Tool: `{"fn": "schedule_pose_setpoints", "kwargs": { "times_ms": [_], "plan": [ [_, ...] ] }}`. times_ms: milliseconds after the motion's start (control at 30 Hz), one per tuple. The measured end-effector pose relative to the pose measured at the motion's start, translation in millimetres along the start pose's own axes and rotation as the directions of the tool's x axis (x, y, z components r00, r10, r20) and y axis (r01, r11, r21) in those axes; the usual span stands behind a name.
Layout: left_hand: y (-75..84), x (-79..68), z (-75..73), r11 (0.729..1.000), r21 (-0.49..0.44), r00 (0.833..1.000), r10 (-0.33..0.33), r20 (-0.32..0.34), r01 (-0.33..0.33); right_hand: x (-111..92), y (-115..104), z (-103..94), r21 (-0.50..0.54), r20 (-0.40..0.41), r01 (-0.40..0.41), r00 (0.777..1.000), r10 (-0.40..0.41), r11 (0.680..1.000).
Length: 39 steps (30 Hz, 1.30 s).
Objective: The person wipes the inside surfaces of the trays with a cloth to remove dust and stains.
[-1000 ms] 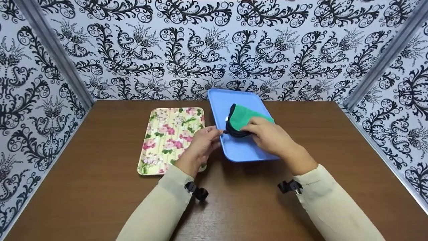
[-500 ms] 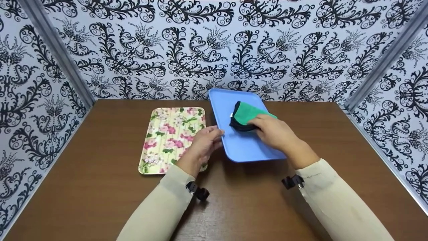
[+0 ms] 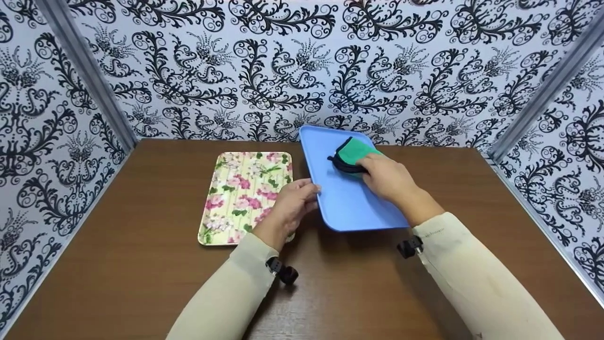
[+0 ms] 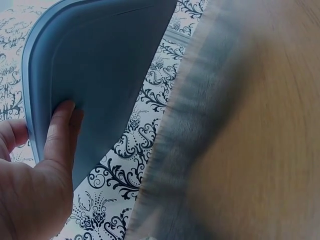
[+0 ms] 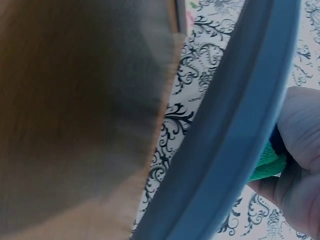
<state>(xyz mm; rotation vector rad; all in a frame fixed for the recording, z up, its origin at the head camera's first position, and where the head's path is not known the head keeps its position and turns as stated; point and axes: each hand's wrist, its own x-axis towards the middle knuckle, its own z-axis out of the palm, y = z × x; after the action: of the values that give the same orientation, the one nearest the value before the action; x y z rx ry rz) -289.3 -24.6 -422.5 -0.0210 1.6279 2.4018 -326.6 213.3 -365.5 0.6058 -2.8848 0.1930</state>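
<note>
A blue tray (image 3: 349,208) is held tilted above the table. My left hand (image 3: 296,202) pinches its left rim, thumb on the upper face; in the left wrist view the fingers (image 4: 59,137) lie against the tray's underside (image 4: 100,65). My right hand (image 3: 389,177) grips a folded green cloth (image 3: 355,150) with black edging and presses it on the tray's upper face. In the right wrist view the tray's edge (image 5: 235,125) covers part of that hand, and a bit of green cloth (image 5: 267,164) shows under the palm.
A tray with a floral print (image 3: 243,198) lies flat on the brown wooden table (image 3: 141,236), left of the blue tray. Black-and-white patterned walls (image 3: 283,61) enclose the table at the back and both sides.
My right hand has moved the cloth up and slightly right across the blue tray, toward its far end. The left hand keeps its hold on the rim. The floral tray has stayed in place.
</note>
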Motion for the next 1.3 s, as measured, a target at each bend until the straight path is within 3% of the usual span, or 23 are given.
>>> {"fn": "schedule_pose_setpoints", "kwargs": {
  "times_ms": [567,867,1300],
  "plan": [
    [-2.4,-1.0,0.8,0.999,0.032,1.0,-0.015,0.015,0.015,28.6,6.8,1.8,0.062,0.074,-0.176,0.983,0.171,0.983],
    [-5.2,-0.8,0.9,1.0,0.027,1.0,-0.002,0.023,0.002,31.7,-0.9,0.4,0.142,0.052,-0.17,0.985,0.164,0.975],
    [-1.4,-3.2,1.8,0.999,0.035,1.0,-0.023,0.006,0.023,39.5,-22.6,-6.6,0.178,0.056,-0.118,0.992,0.109,0.977]
  ]
}}
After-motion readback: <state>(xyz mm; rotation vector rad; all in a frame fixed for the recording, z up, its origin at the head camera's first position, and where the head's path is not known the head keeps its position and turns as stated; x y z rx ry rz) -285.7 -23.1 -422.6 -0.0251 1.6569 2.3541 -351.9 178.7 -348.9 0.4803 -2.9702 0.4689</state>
